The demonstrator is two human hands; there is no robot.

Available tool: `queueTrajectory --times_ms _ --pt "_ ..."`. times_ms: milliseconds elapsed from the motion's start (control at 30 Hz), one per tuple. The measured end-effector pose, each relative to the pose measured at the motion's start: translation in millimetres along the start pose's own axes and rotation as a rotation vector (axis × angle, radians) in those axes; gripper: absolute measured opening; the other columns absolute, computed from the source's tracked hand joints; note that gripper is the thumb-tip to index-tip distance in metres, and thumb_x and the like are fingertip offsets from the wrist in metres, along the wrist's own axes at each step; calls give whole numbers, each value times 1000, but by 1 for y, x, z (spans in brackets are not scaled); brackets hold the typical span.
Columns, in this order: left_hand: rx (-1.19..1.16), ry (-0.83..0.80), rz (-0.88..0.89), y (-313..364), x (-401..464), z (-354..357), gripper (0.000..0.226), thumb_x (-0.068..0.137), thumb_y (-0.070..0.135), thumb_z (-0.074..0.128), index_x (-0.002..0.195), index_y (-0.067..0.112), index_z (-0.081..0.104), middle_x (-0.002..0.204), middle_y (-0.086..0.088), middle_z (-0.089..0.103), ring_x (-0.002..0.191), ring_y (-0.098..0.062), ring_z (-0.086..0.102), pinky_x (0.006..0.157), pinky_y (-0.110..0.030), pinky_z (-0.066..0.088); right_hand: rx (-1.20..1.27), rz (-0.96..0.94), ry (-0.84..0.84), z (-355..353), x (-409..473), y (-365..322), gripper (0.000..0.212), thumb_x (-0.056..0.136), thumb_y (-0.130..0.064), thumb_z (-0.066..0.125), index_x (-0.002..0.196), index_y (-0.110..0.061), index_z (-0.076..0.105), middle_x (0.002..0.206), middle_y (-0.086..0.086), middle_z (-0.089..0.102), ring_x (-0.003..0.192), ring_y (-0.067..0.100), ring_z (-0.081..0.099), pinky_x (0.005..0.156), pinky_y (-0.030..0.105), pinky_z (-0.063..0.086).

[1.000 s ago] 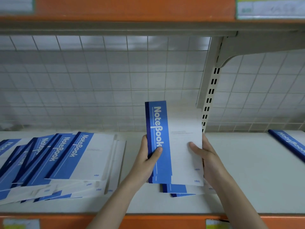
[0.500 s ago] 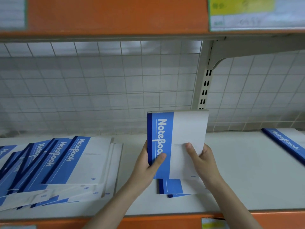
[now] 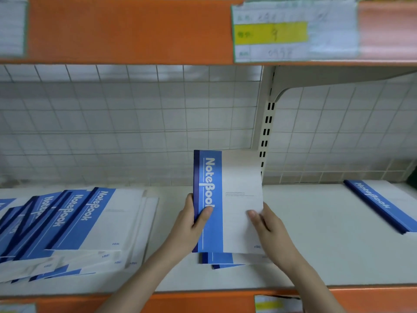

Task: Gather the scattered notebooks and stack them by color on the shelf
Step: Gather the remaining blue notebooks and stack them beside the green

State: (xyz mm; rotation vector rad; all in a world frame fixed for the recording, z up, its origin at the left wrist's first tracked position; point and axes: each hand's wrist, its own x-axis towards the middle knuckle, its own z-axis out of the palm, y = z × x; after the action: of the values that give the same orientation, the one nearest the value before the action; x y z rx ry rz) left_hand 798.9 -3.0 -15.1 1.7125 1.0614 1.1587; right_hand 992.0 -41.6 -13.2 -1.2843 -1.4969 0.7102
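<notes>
A thin blue-and-white paper notebook [image 3: 228, 199], its blue band printed "NoteBook", is held up tilted above the white shelf board [image 3: 316, 240], roughly at the middle of the shelf's width. The left hand [image 3: 189, 224] grips its spine edge, thumb curled over the blue band and fingers hidden behind the cover; the right hand [image 3: 268, 229] holds the white side, thumb pressed on the front, and what the other fingers do behind the cover cannot be seen. Directly beneath the held notebook a small pile of matching blue-and-white notebooks [image 3: 222, 259] lies flat on the shelf, its edges slightly out of line, only its near edge showing. To the left of the held notebook a fanned, sliding heap of the same blue-and-white notebooks [image 3: 74, 224] sprawls over the shelf, overlapping at different angles. Far to its right another blue-and-white notebook stack [image 3: 383, 206] lies at an angle near the shelf's end. Behind the held notebook stand a white wire-grid back panel [image 3: 135, 123] and a slotted cream metal upright [image 3: 266, 132]; above it runs an orange shelf edge with a yellow-and-white paper price label [image 3: 282, 32]. Judging by this, the work is in its early part: a neat pile has only been started in the middle, while the large heap and the far stack are not yet gathered. Only blue covers are visible.
</notes>
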Motion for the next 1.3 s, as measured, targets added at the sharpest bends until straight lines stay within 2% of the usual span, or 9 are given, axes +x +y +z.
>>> queueTrajectory --times_ms 200,367,467,633,767,800,867,1100,1300 --pt "-150 -1 -351 11 2 29 28 100 41 37 106 19 55 100 7 67 81 -4 66 66 -12 49 79 396 33 -20 1 7 20 99 -23 42 89 -7 49 85 4 52 73 16 48 53 23 38" --pt "-156 71 -547 17 -4 66 44 100 46 35 139 26 38 136 1 53 121 -19 55 100 -38 46 72 482 -4 -58 -6 13 23 98 -18 41 76 -15 39 76 0 44 67 14 42 52 23 32" --pt "-226 94 -578 29 -4 94 12 99 44 38 109 37 43 104 14 61 92 -7 64 68 -25 53 23 503 -15 -87 -10 18 26 98 -20 40 73 -17 34 73 -2 40 64 13 39 50 21 32" --pt "-271 69 -595 50 -1 153 18 100 42 38 93 30 50 93 10 68 80 -8 69 64 -26 52 29 533 50 -147 -18 26 28 97 -14 41 70 -18 35 70 -3 37 63 13 35 51 22 28" --pt "-242 47 -559 67 8 202 21 101 39 37 90 28 52 88 6 70 71 -7 69 51 -20 50 12 574 136 -199 -22 44 25 99 -14 41 115 4 48 90 -4 30 77 12 29 55 26 31" --pt "-227 41 -537 69 12 214 23 101 35 38 87 26 53 82 7 70 68 -6 68 53 -20 51 24 581 160 -212 -24 49 31 99 -16 42 123 4 42 130 0 19 112 15 18 56 25 33" --pt "-179 -1 -498 73 17 236 24 101 29 41 84 23 56 69 12 71 62 -4 67 58 -21 49 49 612 176 -236 -25 56 36 99 -20 45 127 3 40 129 18 49 106 20 51 56 24 34" --pt "-110 -58 -409 92 35 318 29 101 27 41 95 5 59 79 1 73 67 -10 69 58 -24 49 11 547 171 -319 -23 84 12 95 -20 52 88 -10 52 84 7 46 67 17 46 50 21 32" --pt "-45 -32 -335 100 62 380 31 99 22 45 92 -7 55 94 -17 70 89 -32 67 66 -32 45 -337 371 184 -382 -10 115 41 90 -22 59 63 -15 30 61 3 28 58 19 29 51 26 22"
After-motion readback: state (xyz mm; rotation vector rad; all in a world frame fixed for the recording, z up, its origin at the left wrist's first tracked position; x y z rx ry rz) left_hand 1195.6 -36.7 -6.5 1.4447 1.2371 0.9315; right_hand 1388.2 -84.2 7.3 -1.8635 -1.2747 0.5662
